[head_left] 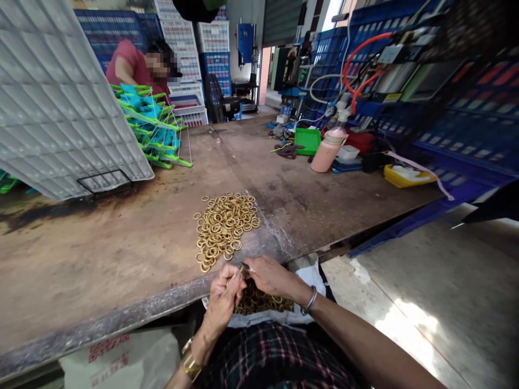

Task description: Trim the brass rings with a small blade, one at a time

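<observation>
A loose pile of brass-coloured rings (227,221) lies on the brown table near its front edge. Just in front of that edge, my left hand (227,286) pinches a brass ring (240,268). Close on its right, my right hand (263,275) is closed around a small pointed tool (248,267), most of it hidden by the fingers. Below both hands, more rings (265,300) fill a white-lined container (314,278) at my lap.
A tall white panel (68,97) stands at left, beside green and turquoise items (156,127). A person (132,65) bends behind them. Farther right are a pink bottle (327,151), a green tray (307,141) and a yellow tray (407,177). A sack (121,359) is under the table edge.
</observation>
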### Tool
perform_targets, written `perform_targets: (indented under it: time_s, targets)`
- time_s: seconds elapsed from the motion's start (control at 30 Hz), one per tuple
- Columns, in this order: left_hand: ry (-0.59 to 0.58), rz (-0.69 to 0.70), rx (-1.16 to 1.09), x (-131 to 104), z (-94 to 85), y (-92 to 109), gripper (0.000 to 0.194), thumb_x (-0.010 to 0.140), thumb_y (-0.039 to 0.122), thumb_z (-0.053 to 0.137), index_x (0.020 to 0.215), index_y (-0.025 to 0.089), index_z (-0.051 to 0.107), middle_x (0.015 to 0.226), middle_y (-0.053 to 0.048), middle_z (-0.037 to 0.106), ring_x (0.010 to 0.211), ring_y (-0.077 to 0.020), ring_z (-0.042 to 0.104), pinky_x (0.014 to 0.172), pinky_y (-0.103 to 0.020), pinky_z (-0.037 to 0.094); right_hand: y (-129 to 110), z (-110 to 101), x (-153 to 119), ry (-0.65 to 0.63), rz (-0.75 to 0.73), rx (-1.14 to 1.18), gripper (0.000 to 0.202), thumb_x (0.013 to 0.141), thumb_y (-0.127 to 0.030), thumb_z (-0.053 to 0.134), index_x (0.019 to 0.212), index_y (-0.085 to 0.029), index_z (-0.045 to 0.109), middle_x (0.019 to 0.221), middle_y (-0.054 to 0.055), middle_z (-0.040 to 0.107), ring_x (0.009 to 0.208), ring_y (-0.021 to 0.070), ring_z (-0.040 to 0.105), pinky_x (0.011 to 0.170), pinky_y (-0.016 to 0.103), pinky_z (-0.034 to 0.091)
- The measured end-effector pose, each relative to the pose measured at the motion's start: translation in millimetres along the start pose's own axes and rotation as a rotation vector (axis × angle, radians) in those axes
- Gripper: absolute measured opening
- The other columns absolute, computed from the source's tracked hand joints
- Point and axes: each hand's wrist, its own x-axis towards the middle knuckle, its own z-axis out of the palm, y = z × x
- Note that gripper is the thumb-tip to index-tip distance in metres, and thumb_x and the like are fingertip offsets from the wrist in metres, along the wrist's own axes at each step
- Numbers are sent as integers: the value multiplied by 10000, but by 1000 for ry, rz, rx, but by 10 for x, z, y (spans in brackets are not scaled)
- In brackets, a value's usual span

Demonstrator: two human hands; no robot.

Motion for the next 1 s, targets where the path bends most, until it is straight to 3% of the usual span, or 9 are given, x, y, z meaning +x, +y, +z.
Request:
perform_targets:
  time_s: [0.13, 0.23, 0.33, 0.47, 0.6, 0.77, 0.9, 1.0]
  targets:
    - [-112, -27, -189, -79, 84, 140, 274, 783, 417, 545, 679, 173, 479, 466, 69, 428, 361, -30, 308, 379, -168, 243, 10, -46, 77, 98, 59, -69, 235, 781, -102, 392, 972, -132, 524, 842, 82, 607, 765, 171, 545, 655, 257, 332]
    - [-38, -129, -446, -63, 99, 212, 293, 728, 416, 609, 683, 177, 447, 586, 44, 499, 401, -27, 338, 358, -145, 202, -41, -78, 215, 176, 87, -48, 247, 792, -124, 409, 1027, -149, 479, 900, 70, 607, 783, 164, 546, 669, 253, 339]
    - [72, -193, -566, -25, 47, 198, 283, 711, 378, 635, 716, 177, 437, 686, 15, 548, 457, -31, 399, 366, -126, 194, -79, -62, 355, 221, 172, -86, 236, 818, -180, 432, 1053, -173, 454, 967, 70, 605, 830, 171, 551, 676, 254, 342]
    - [115, -210, -596, -5, -47, 124, 236, 704, 320, 638, 793, 193, 461, 672, 19, 561, 457, -44, 426, 368, -130, 213, -59, 6, 466, 201, 228, -130, 228, 827, -235, 461, 1053, -208, 449, 975, 48, 617, 833, 173, 571, 664, 250, 341]
    - [83, -243, -687, 26, -110, 111, 318, 671, 272, 660, 948, 201, 519, 641, 29, 561, 461, -53, 449, 370, -132, 238, -12, 31, 520, 208, 233, -107, 199, 836, -265, 455, 1028, -215, 448, 929, 32, 638, 800, 160, 591, 631, 235, 333]
    - [113, -281, -791, 119, -162, 105, 211, 612, 221, 714, 723, 138, 555, 689, -11, 614, 554, -81, 548, 400, -136, 328, 36, 10, 552, 192, 255, -108, 187, 831, -237, 437, 1016, -217, 457, 849, 23, 650, 755, 151, 592, 586, 225, 304]
    - [221, -289, -744, 182, -167, 113, 254, 588, 212, 740, 747, 144, 554, 704, -20, 636, 588, -112, 607, 422, -149, 377, 59, -10, 539, 212, 229, -30, 201, 815, -187, 424, 1010, -210, 467, 824, 18, 639, 713, 134, 571, 590, 214, 303]
    - [238, -243, -648, 231, -143, 147, 298, 594, 227, 743, 804, 150, 547, 682, -3, 618, 577, -104, 611, 396, -132, 363, 56, -27, 516, 259, 180, 121, 155, 802, -169, 411, 935, -197, 485, 802, 11, 614, 690, 122, 542, 603, 204, 319]
